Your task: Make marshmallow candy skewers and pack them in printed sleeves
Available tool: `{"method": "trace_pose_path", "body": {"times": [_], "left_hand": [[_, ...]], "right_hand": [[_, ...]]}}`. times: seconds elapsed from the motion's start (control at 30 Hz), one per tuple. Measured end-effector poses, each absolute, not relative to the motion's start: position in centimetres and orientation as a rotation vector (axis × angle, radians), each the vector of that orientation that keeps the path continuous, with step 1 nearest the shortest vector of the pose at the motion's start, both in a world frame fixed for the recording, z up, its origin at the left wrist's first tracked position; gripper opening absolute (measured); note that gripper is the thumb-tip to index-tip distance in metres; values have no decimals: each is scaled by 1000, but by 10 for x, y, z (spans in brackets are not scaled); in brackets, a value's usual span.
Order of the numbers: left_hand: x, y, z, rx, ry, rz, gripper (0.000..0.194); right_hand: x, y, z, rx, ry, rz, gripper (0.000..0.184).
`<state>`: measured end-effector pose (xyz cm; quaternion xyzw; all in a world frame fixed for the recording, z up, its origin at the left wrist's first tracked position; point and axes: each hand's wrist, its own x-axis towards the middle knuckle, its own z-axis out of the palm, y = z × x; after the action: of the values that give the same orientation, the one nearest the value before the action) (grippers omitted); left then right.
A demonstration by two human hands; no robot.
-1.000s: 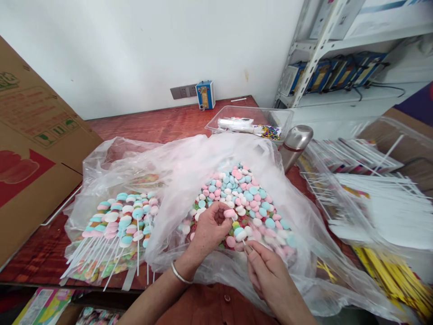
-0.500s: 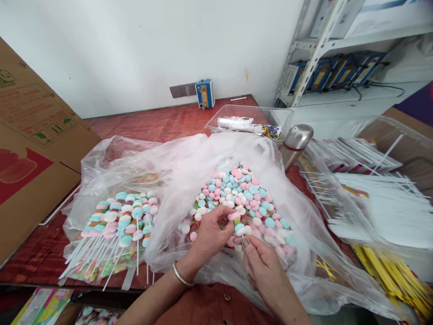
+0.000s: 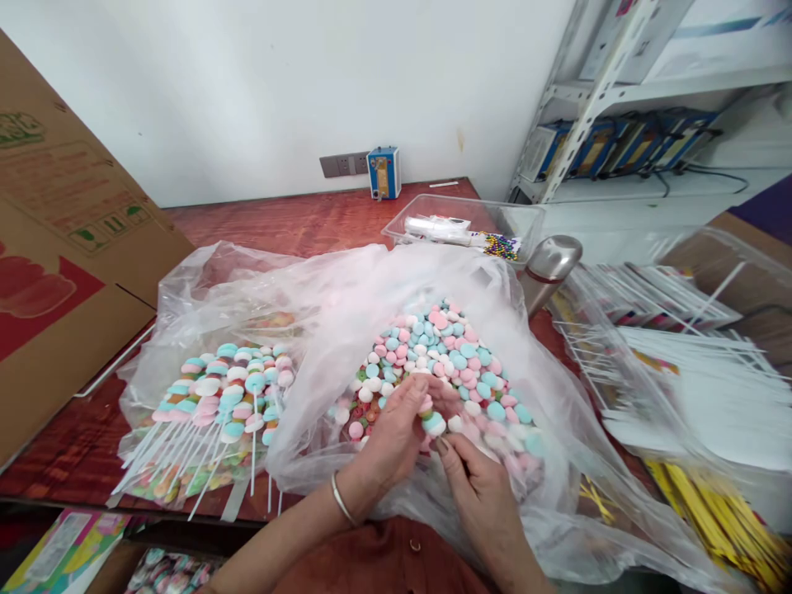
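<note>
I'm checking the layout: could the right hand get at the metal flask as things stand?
Probably yes: the metal flask has its top uncovered, though the plastic bag lies between and the right hand is holding a candy stick.

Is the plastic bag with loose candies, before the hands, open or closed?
Open: the plastic bag is spread apart, and loose candies show uncovered in its opening.

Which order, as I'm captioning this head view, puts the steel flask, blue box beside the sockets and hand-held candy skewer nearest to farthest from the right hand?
From the right hand:
1. Candy skewer: just ahead, slightly left.
2. Steel flask: forward, on the right.
3. Blue box: farthest back, left of the flask.
</note>
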<state>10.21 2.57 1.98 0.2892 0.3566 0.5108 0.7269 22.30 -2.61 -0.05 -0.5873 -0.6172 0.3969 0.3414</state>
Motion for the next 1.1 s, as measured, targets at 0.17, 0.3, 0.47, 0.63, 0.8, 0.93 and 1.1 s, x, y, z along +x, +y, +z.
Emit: {"method": "trace_pose_path", "body": {"times": [0.17, 0.3, 0.47, 0.63, 0.8, 0.93, 1.1], "left_hand": [[120, 23, 17, 448, 768, 1215, 33], [130, 14, 11, 406, 712, 1166, 34], [138, 3, 11, 439, 686, 1166, 32], [138, -2, 11, 445, 723, 1152, 35], [132, -4, 6, 501, 782, 1138, 38], [95, 10, 5, 662, 854, 1124, 46], [23, 31, 5, 1376, 1420, 1083, 20]], "right_hand": [[233, -48, -10, -1621, -1908, 808, 34], [243, -71, -29, -1764, -2053, 482, 39], [247, -75, -42, -1667, -2118, 345, 38], [242, -69, -39, -1676, -2080, 379, 41], [227, -57, -22, -1666, -1942, 574, 47], [231, -45, -6, -1620, -1765, 908, 37], [243, -44, -2, -1712, -1593, 1043, 35]]}}
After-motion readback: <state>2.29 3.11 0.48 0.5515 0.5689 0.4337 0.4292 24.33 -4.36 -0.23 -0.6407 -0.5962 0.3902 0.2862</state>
